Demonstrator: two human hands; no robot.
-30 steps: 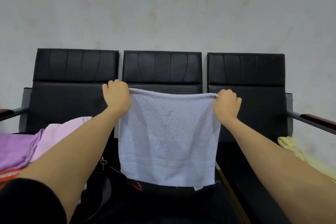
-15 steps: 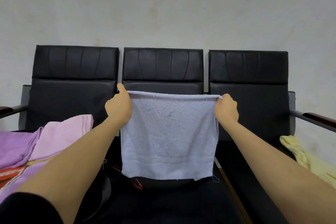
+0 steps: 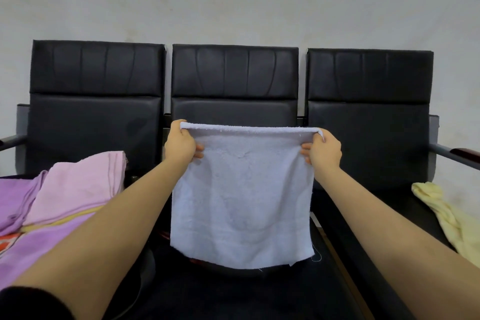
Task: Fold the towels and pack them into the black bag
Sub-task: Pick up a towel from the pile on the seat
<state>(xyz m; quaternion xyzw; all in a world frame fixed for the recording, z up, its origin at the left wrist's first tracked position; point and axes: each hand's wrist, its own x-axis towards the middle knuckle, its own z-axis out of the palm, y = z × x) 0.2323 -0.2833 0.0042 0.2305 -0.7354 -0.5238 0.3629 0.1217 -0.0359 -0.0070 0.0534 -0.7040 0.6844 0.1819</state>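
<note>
I am holding the pale blue towel [image 3: 241, 197] up by its top corners, left hand [image 3: 180, 144] and right hand [image 3: 324, 150] each pinching it; it is hanging over the middle seat [image 3: 233, 293]. Pink towels [image 3: 78, 184] are lying on the left seat, a yellow towel [image 3: 441, 213] on the right. The black bag's contents are hidden.

Three black seats [image 3: 233, 78] in a row; four towels: one pale blue [image 3: 241, 197], one pink [image 3: 83, 184], one purple [image 3: 15, 200], one yellow [image 3: 441, 210]; two hands [image 3: 180, 144].

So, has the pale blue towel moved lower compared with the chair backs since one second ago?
Yes. The pale blue towel sits lower: its top edge was just under the seam of the middle chair back and now hangs clearly below it.
</note>
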